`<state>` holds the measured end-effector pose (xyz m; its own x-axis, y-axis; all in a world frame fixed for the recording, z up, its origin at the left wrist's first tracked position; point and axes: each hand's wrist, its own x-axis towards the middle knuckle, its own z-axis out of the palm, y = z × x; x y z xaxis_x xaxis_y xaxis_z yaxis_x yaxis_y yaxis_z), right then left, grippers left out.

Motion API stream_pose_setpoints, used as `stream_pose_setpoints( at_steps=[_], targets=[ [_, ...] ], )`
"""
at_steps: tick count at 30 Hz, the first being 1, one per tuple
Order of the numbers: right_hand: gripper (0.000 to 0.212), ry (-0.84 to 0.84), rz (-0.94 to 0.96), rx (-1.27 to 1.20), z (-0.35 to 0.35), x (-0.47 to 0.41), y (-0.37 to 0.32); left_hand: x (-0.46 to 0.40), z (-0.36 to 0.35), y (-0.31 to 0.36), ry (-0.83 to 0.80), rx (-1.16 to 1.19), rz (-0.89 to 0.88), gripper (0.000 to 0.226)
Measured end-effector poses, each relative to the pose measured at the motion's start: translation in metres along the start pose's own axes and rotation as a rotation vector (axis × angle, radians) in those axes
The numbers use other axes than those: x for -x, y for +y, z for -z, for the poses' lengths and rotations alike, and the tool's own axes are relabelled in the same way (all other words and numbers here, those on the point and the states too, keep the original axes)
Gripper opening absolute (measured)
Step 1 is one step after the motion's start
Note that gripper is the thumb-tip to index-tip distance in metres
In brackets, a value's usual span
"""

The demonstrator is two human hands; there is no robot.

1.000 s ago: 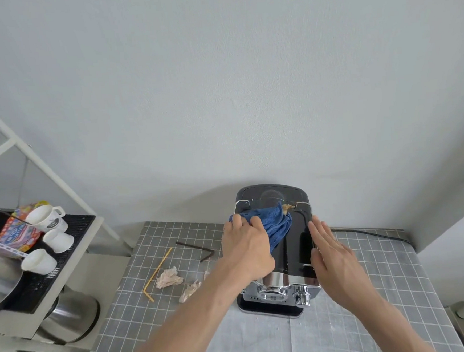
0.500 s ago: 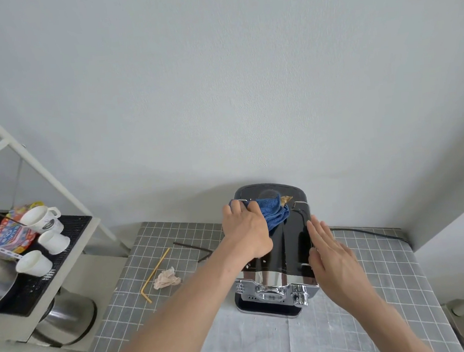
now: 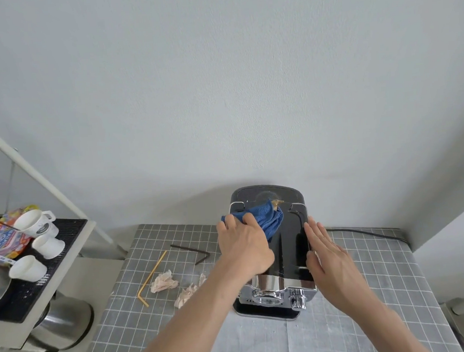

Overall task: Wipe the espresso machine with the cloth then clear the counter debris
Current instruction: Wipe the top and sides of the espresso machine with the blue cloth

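- The espresso machine (image 3: 283,244) stands on the table (image 3: 373,289), its long axis running from the person toward the wall.
- Left hand (image 3: 244,247), grip bunched around the blue cloth (image 3: 267,220), sits at the top's far-left; unwiped black surface lies rightward and nearer.
- Right hand (image 3: 328,254), fingers straight, braces the machine's right edge.
- Debris lies left of the machine, nearer the left hand: crumpled paper (image 3: 164,281), yellow straw (image 3: 151,276).

Three white cups (image 3: 37,241) on black mat (image 3: 42,272), side shelf left.

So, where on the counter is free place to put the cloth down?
Bare tiles lie right of the espresso machine, between the right hand and the black cable. Left is crowded: yellow straw, crumpled papers, black stick.
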<state>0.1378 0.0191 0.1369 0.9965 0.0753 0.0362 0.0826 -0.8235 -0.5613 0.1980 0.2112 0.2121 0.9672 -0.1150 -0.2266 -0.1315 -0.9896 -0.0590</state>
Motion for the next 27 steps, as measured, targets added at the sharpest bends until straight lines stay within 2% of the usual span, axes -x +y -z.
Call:
stream_pose_setpoints(
  at_steps=[5, 12, 15, 18, 22, 27],
  targets=[
    [0.061, 0.009, 0.002, 0.006, 0.000, 0.001, 0.001, -0.020, 0.002, -0.002, -0.023, 0.029, -0.011, 0.068],
    [0.061, 0.016, 0.009, -0.028, -0.002, 0.002, 0.001, 0.026, -0.017, -0.002, 0.106, 0.006, -0.126, 0.060],
    [0.063, 0.037, 0.021, -0.054, -0.001, 0.001, -0.001, 0.020, -0.021, -0.007, 0.151, 0.081, -0.194, 0.064],
    [0.066, 0.058, 0.049, -0.066, 0.001, 0.001, -0.004, -0.004, -0.018, -0.009, 0.201, 0.139, -0.268, 0.058],
    [0.063, 0.050, 0.034, -0.087, 0.001, 0.001, -0.006, -0.034, -0.012, 0.001, 0.220, 0.163, -0.206, 0.054],
    [0.063, 0.044, 0.019, -0.090, -0.002, 0.001, -0.002, -0.051, -0.001, 0.022, 0.147, 0.142, -0.079, 0.059]
  ],
)
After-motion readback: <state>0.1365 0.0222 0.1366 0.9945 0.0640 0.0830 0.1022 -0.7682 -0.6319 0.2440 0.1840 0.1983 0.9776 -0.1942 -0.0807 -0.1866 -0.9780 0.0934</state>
